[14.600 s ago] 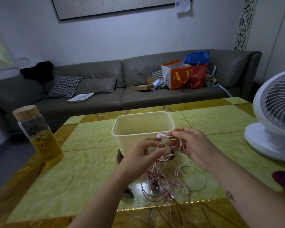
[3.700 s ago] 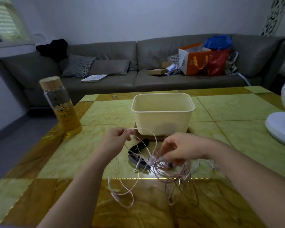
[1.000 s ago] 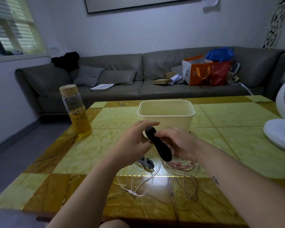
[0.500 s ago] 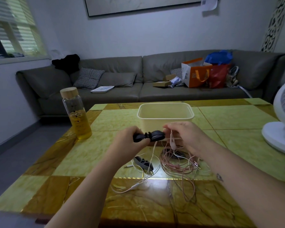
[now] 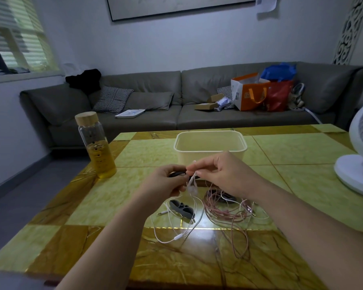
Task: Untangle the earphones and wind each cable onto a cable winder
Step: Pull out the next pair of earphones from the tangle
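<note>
Moved: right hand (image 5: 218, 176) closing in beside left hand (image 5: 166, 183), just before tub (image 5: 210, 151). Left gripping winder (image 5: 177, 174) as anchor, right pinching white cable (image 5: 192, 185), likely seating its end.

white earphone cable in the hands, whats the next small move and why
Probably seat the earbud end of the white cable on the black winder and begin wrapping: the left hand holds the winder, the right hand pinches the cable beside it.
</note>
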Available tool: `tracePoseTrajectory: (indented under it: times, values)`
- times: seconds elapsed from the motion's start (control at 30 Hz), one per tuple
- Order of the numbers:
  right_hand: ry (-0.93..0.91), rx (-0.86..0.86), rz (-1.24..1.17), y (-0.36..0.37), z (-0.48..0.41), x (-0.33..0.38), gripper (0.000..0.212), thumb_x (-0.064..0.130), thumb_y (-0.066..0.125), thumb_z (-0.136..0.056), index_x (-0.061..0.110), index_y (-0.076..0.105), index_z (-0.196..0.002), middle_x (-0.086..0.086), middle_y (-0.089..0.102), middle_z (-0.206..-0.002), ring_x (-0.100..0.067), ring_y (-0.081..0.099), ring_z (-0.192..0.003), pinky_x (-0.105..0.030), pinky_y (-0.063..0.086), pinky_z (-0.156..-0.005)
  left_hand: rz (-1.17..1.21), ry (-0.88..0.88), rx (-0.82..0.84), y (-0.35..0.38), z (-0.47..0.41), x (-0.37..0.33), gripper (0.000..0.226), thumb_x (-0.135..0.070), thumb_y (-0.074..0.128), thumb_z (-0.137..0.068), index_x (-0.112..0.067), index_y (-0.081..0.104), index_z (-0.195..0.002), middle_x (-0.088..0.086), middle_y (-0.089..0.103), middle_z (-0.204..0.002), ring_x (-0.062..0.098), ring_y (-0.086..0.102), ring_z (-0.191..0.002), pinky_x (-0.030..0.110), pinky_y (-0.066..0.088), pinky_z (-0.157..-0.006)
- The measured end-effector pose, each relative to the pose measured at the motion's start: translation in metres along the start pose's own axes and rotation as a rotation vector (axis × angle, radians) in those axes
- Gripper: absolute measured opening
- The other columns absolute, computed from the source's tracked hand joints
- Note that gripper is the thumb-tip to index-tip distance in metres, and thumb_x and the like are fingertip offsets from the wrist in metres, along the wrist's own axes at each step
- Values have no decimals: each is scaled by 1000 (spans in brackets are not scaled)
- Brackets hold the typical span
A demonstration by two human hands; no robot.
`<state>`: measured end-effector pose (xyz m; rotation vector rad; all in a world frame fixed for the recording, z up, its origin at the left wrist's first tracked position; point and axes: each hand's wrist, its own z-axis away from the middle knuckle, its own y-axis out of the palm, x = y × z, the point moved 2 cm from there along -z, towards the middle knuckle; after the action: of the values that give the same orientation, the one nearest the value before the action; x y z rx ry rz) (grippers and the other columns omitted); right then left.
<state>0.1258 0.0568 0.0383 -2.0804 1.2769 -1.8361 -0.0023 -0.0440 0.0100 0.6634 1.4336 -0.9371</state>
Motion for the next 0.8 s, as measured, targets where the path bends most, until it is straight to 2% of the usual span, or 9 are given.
tracePoseTrajectory:
  times: [0.17,0.37,0.47,0.53,0.6,0.7,0.8]
  values:
    - [-28,-30,30,-3,-3,-1,19,14,64,-90,26,75,-101,19,70,-93,7,63,-95,-16,50,-90,171,-53,107,-5,2,0,14,-6,58,-91,-10,67,-102,4,66,-80,5,57,-60,18,48,-60]
    - [-32,-76,66,-6,-5,-3,17,17,66,-89,26,75,-100,20,69,-93,8,62,-93,-13,49,-86,159,-46,114,1,-1,-2,11,-9,62,-88,-11,66,-98,-6,67,-66,1,61,-59,17,48,-62]
    - [-31,-84,70,-7,-5,-3,16,18,66,-89,27,74,-99,22,68,-90,13,60,-86,-8,46,-77,113,-20,98,4,-4,-4,17,-12,69,-79,-11,65,-96,-9,66,-60,1,59,-56,19,49,-63]
    - [-41,-92,49,-9,-5,-2,16,15,65,-89,23,74,-100,21,67,-86,17,57,-69,-4,41,-64,76,-5,92,6,-5,-5,28,-20,73,-69,-11,66,-95,-9,65,-62,2,58,-57,21,49,-64]
    - [-61,-91,37,-8,-5,0,17,12,64,-89,19,74,-101,15,69,-86,17,53,-59,-2,39,-58,30,16,93,8,-7,-5,27,-20,75,-69,-12,66,-93,-7,64,-64,3,56,-57,22,47,-65]
    - [-68,-76,40,-6,-6,1,17,11,65,-89,22,74,-98,8,72,-90,14,56,-63,-4,43,-63,-14,43,105,12,-8,-3,12,-11,72,-81,-12,67,-92,-8,64,-63,5,54,-57,23,46,-64]
    - [-35,-49,-12,-6,-8,0,18,12,65,-89,25,74,-97,14,72,-85,5,64,-73,-9,50,-68,9,60,134,15,-8,-3,9,-12,68,-85,-9,67,-93,-8,63,-62,6,52,-57,23,44,-63]
